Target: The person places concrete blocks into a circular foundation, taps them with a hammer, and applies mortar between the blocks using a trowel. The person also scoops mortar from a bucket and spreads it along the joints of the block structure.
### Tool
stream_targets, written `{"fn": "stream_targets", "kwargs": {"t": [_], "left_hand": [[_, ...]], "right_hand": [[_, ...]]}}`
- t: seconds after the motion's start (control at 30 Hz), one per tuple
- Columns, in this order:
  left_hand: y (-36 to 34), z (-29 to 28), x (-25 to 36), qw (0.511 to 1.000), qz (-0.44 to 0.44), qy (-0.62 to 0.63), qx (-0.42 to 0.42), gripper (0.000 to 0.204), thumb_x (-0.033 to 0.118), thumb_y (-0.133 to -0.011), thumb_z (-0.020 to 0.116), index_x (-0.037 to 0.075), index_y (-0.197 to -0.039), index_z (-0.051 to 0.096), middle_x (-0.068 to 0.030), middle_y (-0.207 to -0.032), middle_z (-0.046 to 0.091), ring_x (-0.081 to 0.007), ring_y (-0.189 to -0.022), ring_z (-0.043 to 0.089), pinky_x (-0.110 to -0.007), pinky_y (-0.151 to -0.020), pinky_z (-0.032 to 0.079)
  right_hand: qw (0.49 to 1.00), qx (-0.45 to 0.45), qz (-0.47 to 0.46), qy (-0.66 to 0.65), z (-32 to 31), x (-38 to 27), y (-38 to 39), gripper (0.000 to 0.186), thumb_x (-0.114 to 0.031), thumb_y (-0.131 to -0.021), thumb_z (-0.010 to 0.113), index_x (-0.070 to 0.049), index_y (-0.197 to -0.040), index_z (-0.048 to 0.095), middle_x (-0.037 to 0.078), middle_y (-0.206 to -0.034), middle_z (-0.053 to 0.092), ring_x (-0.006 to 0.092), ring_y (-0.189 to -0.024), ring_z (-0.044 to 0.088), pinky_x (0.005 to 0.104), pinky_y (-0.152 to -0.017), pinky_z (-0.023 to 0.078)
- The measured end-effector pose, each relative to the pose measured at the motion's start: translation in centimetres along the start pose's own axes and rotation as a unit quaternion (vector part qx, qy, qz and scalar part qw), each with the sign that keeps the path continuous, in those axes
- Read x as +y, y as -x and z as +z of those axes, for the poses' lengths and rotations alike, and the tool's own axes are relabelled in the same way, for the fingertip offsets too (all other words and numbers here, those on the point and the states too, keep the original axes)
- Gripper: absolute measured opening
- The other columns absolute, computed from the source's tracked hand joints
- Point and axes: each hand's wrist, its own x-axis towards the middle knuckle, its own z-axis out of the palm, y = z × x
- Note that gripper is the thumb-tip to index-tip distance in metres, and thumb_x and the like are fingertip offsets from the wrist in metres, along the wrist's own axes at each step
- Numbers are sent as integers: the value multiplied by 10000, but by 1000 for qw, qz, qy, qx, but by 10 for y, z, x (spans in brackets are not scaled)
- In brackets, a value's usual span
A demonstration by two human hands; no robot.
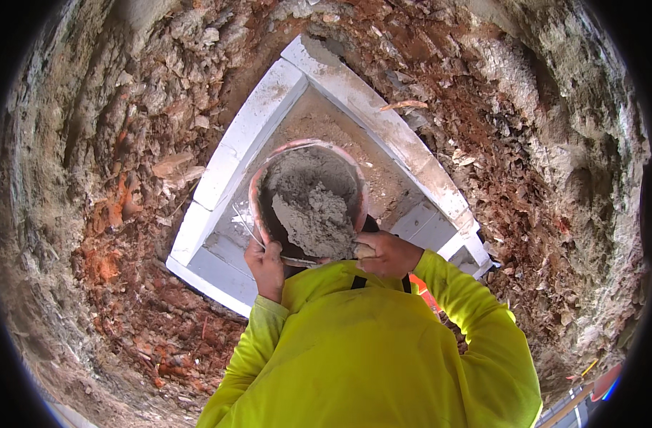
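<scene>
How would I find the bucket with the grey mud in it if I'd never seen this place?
Look for the frame of white blocks set in the reddish dirt. Inside it, just above the yellow sleeves, sits the round bucket, gripped at its near rim by the left hand and right hand. It alone is round, pinkish-rimmed and heaped with wet grey mortar.

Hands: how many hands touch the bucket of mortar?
2. The left hand grips the near rim of the bucket on its left side; the right hand holds the rim on the right side.
</scene>
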Motion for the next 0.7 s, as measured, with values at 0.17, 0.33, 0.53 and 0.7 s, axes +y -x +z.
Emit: {"fn": "stream_targets", "kwargs": {"t": [0.17,0.33,0.53,0.7], "left_hand": [[-11,-20,3,1000,1,-5,24,421,-30,-782,451,-60,-1171,610,1,-953,604,-81,-838,516,-225,-765,432],[-17,-35,13,999,-19,-36,35,401,-24,-775,438,-61,-1132,616,-1,-952,607,-79,-836,516,-225,-761,433],[-15,-38,15,995,-30,-61,71,323,-1,-803,439,-40,-1067,620,1,-910,612,-78,-795,523,-220,-715,419],[-20,-46,10,998,-40,-34,45,388,-18,-798,433,-64,-1142,607,8,-934,601,-66,-813,502,-220,-722,423]], "right_hand": [[955,238,1,178,-57,-31,-16,258,-139,-847,622,0,-1017,486,206,-715,563,408,-690,600,442,-622,474],[774,484,10,407,-175,75,-143,303,-139,-847,590,-14,-1087,455,224,-734,634,443,-738,636,524,-663,507],[836,360,99,401,-186,94,-187,400,-238,-859,588,-7,-1143,428,246,-770,657,458,-733,639,529,-696,518],[845,273,95,450,-167,128,-204,383,-240,-880,563,12,-1146,451,263,-816,667,445,-747,654,544,-714,517]]}}
